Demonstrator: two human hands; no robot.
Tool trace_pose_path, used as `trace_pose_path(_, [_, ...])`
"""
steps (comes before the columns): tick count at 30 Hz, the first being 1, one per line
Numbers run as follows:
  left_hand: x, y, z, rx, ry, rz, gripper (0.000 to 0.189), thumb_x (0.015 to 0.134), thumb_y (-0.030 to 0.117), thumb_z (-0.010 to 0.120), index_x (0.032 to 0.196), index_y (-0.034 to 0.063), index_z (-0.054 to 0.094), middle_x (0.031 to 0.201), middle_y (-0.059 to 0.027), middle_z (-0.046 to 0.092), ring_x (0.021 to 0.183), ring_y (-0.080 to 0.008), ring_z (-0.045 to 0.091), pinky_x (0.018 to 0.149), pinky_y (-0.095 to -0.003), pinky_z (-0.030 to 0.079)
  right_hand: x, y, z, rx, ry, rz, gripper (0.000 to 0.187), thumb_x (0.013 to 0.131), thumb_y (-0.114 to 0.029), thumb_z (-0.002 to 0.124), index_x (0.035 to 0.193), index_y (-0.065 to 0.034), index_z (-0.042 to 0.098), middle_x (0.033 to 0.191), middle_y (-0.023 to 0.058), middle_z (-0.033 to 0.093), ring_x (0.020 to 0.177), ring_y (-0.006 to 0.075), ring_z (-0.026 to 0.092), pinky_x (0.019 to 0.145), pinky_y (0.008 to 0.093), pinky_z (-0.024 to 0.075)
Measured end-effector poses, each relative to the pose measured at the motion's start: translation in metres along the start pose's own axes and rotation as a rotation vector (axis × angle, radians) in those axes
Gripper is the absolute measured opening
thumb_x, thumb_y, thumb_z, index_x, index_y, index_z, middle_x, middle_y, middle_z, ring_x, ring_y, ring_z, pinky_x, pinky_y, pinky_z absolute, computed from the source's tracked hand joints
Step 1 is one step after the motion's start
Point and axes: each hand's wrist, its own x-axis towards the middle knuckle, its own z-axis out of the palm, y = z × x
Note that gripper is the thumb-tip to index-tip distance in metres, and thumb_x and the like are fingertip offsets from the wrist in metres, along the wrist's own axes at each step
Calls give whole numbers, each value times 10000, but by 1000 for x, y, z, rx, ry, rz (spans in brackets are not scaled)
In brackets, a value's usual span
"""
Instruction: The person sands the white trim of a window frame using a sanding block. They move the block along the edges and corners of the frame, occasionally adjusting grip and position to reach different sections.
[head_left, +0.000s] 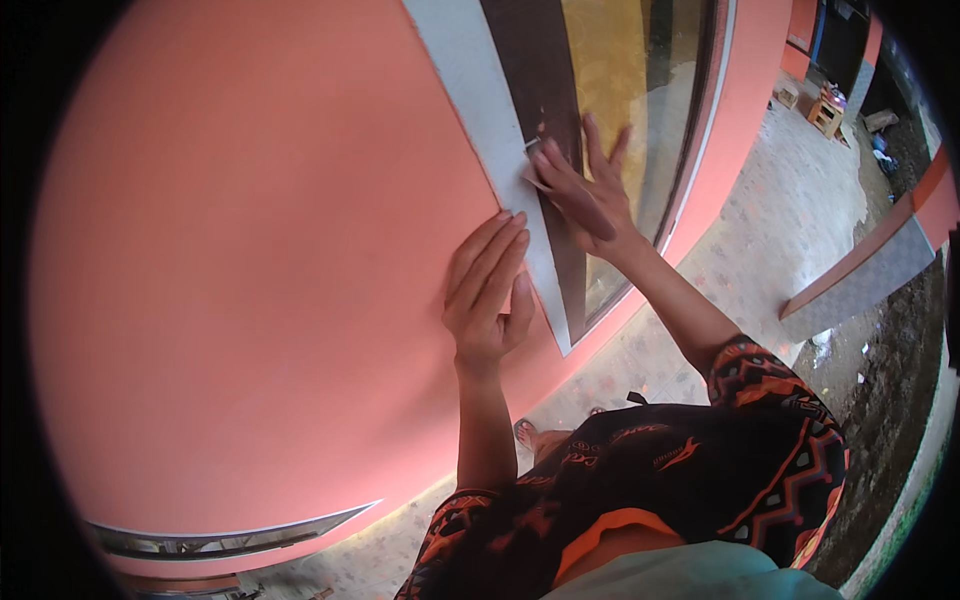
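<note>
My right hand (592, 187) presses a folded sheet, apparently sandpaper (583, 210), against the dark brown window frame (529, 60). Its thumb side and fingers are slightly blurred, with two fingers spread toward the glass. Lower and to the left, my left hand (487, 289) lies against the pink wall (300, 262), its fingertips at the edge of the white trim (480, 82). Nothing shows in that hand. Small pale and reddish marks dot the brown frame just above the sheet.
Behind the window glass (671, 112) hangs a yellow curtain (604, 67). A tiled floor (750, 225) runs along the wall. To the right stands a pillar (862, 285) beside bare soil (855, 390). A small wooden stool (825, 116) sits farther off. Another window (240, 541) is at lower left.
</note>
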Motion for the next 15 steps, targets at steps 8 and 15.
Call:
trace_pose_path(8, [7, 17, -3, -141, 17, -167, 411, 839, -14, 728, 1250, -41, 712, 1285, -188, 720, 1260, -351, 654, 1059, -447, 537, -40, -22, -42, 69, -240, 174, 411, 981, -137, 588, 1382, -94, 666, 1451, 80, 645, 1518, 476, 340, 1258, 674, 10])
trace_pose_path(15, [-54, 39, 10, -214, -152, -314, 429, 787, -27, 846, 1201, -21, 734, 1162, -117, 777, 1115, -245, 735, 980, -369, 579, -71, -33, -57, 533, -405, -15, 399, 856, -283, 824, 1185, -65, 769, 1246, 114, 748, 1302, 348, 638, 1210, 533, 383])
